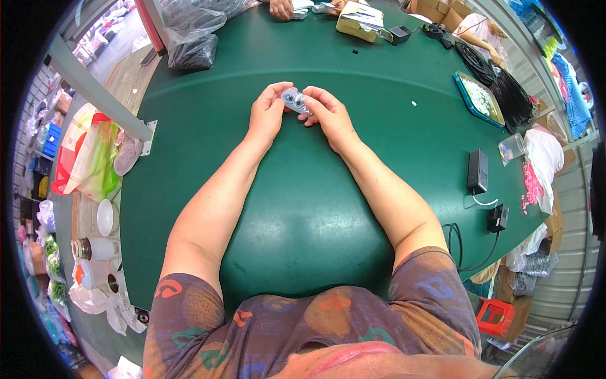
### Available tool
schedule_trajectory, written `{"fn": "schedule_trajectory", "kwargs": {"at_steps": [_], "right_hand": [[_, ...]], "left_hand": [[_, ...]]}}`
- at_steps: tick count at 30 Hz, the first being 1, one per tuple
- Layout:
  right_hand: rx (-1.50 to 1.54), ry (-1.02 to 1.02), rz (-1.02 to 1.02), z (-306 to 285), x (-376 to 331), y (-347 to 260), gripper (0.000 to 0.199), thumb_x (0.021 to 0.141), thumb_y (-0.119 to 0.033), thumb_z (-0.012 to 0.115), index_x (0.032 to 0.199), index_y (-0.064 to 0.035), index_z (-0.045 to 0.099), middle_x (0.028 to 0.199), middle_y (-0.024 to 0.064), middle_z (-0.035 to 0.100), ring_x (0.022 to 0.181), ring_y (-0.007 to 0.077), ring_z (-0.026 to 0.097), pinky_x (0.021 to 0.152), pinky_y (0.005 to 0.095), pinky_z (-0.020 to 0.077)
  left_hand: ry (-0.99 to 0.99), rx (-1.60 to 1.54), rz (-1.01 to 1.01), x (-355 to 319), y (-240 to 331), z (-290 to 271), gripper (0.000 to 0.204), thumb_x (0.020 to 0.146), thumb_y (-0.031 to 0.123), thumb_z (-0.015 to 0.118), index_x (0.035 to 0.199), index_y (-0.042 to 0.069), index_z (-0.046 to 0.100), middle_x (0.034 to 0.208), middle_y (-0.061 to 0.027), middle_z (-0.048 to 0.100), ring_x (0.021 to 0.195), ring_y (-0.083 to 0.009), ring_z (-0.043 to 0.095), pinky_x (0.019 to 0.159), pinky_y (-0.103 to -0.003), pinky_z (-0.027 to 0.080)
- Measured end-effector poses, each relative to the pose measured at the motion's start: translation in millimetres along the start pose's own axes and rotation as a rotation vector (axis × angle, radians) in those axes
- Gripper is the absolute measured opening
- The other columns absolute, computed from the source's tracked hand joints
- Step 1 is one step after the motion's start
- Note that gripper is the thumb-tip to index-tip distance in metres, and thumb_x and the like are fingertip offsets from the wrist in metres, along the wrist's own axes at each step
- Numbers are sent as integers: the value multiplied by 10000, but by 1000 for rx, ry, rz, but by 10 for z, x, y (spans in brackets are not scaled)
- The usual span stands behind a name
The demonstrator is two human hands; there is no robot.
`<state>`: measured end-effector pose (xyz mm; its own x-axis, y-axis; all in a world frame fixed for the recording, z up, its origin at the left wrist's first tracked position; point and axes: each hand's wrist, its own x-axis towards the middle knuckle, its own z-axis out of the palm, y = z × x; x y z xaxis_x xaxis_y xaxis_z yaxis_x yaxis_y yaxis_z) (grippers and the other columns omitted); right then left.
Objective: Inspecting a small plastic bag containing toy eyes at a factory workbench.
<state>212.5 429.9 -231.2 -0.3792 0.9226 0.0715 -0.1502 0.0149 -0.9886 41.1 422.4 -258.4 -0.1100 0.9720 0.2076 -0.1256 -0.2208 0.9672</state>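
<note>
Above the middle of the table, both hands hold one small translucent pale-grey piece (293, 98) with two round, dark-centred spots. Its exact kind is too small to make out. My left hand (270, 114) pinches the piece's left end between thumb and fingers. On the opposite end, my right hand (328, 114) closes with its thumb across the top and fingers underneath, hiding part of the piece. Both forearms stretch forward over the green tabletop (303, 208).
A black box-shaped device (478, 171) and a black adapter (497, 218) with a cable lie at right. Beyond are a tray of white bits (478, 98), a clear cup (512, 148) and pink pieces (531, 187). Another person's hand (281, 9) works at the far edge. A metal post (95, 85) stands left.
</note>
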Motion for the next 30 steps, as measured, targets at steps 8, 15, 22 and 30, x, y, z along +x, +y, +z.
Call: {"fn": "schedule_trajectory", "kwargs": {"at_steps": [8,15,22,30], "right_hand": [[103,44,14,-58,29,76,367,1003,-242,563,1300,-28,534,1058,95,658,764,155,666,629,249,530],[238,17,85,-123,95,10,394,1056,-325,405,1284,-20,505,827,127,664,586,190,647,490,265,505],[275,65,87,-94,76,-7,501,1072,-420,334,1281,1,507,807,120,657,571,185,628,489,267,502],[311,-22,15,-106,37,5,535,1038,-442,446,1330,4,492,942,123,669,693,167,642,564,262,519]], "left_hand": [[-4,7,-13,-51,55,16,376,947,27,443,1291,64,590,1238,-79,640,1086,-163,612,924,-298,504],[-95,-3,92,-51,110,64,419,975,159,616,1374,58,533,1254,-61,620,1091,-150,613,905,-306,514],[-70,-77,-13,-37,98,64,397,974,196,650,1310,12,542,1176,-81,666,1009,-142,637,881,-296,520],[-61,-101,-38,-47,103,72,377,975,167,641,1309,23,542,1161,-79,665,1035,-146,631,881,-290,515]]}}
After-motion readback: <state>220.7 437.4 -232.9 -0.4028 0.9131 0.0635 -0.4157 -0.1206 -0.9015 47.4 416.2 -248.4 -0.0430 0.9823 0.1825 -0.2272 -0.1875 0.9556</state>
